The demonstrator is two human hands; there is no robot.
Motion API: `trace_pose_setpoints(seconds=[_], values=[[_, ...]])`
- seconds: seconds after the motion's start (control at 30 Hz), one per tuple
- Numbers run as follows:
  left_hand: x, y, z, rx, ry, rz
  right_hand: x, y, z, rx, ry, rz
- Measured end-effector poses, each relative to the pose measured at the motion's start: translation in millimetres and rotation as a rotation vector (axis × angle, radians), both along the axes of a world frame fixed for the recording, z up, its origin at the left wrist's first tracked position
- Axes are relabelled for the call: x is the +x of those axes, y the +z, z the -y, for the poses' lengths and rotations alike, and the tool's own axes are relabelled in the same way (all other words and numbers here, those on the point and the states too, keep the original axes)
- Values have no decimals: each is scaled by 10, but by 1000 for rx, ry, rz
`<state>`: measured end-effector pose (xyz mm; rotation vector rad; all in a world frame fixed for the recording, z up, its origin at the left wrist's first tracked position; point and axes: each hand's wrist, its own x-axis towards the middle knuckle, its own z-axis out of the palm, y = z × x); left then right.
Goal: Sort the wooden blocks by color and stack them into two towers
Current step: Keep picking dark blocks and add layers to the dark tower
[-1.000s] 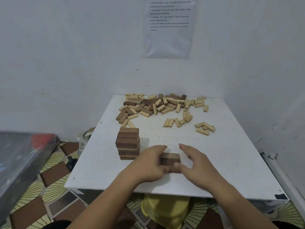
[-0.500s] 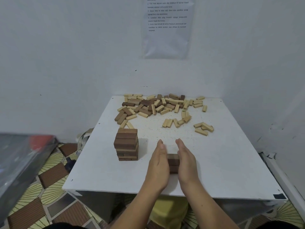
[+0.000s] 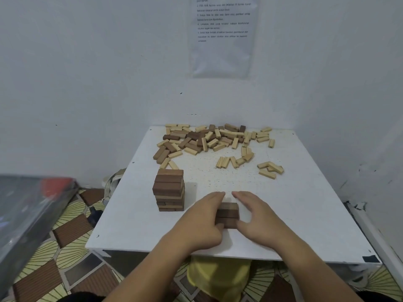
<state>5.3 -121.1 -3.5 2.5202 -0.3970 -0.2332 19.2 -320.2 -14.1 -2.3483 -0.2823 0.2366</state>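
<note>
Left hand [image 3: 201, 220] and right hand [image 3: 258, 216] hold the small dark stack [image 3: 227, 213] between them, near the front of the bench [image 3: 305, 214]. On both hands the fingers are pressed together and curled round its sides. The dark tower [image 3: 170, 190] stands just to the left. Loose mixed blocks [image 3: 209, 138] lie at the far edge.

White walls [image 3: 87, 73], patterned floor [image 3: 54, 258], white table [image 3: 305, 214]

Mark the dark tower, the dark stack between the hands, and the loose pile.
dark tower [image 3: 169, 189], head view, front face.
dark stack [image 3: 227, 212], head view, front face.
loose pile [image 3: 208, 138], head view, centre blocks.
</note>
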Motion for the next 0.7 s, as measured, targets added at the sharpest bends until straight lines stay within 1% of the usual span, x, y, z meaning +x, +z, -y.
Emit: trace_pose_setpoints(seconds=[0.03, 0.1, 0.23, 0.4, 0.6, 0.7], values=[[28, 23, -11, 63, -31, -4, 3, 11, 30, -72, 69, 11], [95, 68, -10, 163, -56, -12, 11, 36, 42, -163, 127, 32], [184, 152, 41, 298, -82, 10, 60, 55, 19, -220, 141, 114], [194, 145, 49, 303, -86, 30, 116, 31, 44, -284, 179, 125], [219, 155, 36, 325, -119, 64, 152, -3, 98, -270, 136, 84], [228, 148, 51, 333, -130, 81, 180, -26, 88, -286, 150, 118]])
